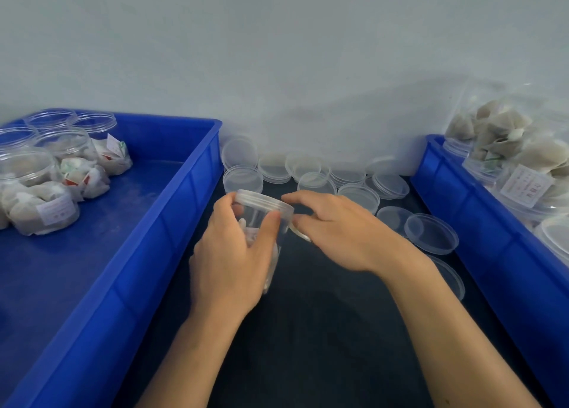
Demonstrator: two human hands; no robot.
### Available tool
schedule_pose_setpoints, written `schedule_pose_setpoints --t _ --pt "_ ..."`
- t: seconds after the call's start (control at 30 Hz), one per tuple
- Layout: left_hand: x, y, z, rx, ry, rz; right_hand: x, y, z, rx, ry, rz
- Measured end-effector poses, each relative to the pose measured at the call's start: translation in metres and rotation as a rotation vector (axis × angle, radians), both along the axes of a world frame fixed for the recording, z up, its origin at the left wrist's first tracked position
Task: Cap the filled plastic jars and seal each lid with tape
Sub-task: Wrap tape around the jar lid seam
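My left hand (228, 253) grips a clear plastic jar (261, 213) tilted away from me over the dark table, fingers and thumb wrapped round its body. The jar holds pale sachets and has a clear lid (261, 198) on top. My right hand (335, 232) is beside the lid's right edge and pinches a strip of clear tape (300, 232) that runs from the lid rim. Several loose clear lids (431, 233) lie on the table behind and to the right of my hands.
A blue bin (172, 210) at the left holds several filled jars (40, 192), some lying on their sides. Another blue bin (480, 204) at the right holds filled jars and a bag of sachets (505, 136). A pale wall stands behind.
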State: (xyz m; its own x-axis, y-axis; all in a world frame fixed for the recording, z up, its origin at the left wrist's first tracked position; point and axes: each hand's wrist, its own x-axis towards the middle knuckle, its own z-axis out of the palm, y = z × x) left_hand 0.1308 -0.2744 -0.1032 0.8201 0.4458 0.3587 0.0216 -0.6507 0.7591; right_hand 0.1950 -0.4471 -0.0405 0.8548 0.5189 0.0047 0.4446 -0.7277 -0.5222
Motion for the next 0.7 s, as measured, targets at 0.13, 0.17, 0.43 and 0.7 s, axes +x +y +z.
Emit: schedule_pose_setpoints --t 0.13,0.17,0.43,0.7 --pt "0.001 0.007 -0.002 -0.094 -0.014 -0.045 0.001 -0.002 -0.004 -0.011 -0.014 -0.019" --pt "0.001 0.008 -0.002 -0.119 -0.022 -0.053 0.001 -0.001 -0.006 -0.015 -0.022 -0.013" --pt "0.000 0.009 -0.001 -0.307 -0.058 -0.097 0.008 -0.002 -0.017 0.113 0.098 -0.002" --pt "0.000 0.008 0.002 -0.447 -0.073 -0.157 0.008 -0.002 -0.016 0.087 0.068 -0.002"
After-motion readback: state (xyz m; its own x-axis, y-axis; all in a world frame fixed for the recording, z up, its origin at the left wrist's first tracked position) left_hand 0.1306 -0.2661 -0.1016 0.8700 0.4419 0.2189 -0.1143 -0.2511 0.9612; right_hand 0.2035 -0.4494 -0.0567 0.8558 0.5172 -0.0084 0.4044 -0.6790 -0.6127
